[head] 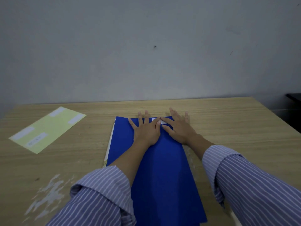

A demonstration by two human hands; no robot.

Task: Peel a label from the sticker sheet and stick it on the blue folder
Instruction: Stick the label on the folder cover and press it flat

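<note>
The blue folder [156, 168] lies lengthwise on the wooden table in front of me. A small white label [157, 120] sits near its far edge, partly covered by fingertips. My left hand [145, 130] rests flat on the folder with fingers spread, its index finger on the label. My right hand [178, 128] lies flat beside it, fingers spread, its index fingertip touching the label too. The pale yellow sticker sheet [47, 128] with several white labels lies apart at the far left of the table.
The wooden table [236, 121] ends against a grey wall. Its surface is scuffed white at the near left [48, 191]. A dark piece of furniture [294, 98] stands beyond the right edge.
</note>
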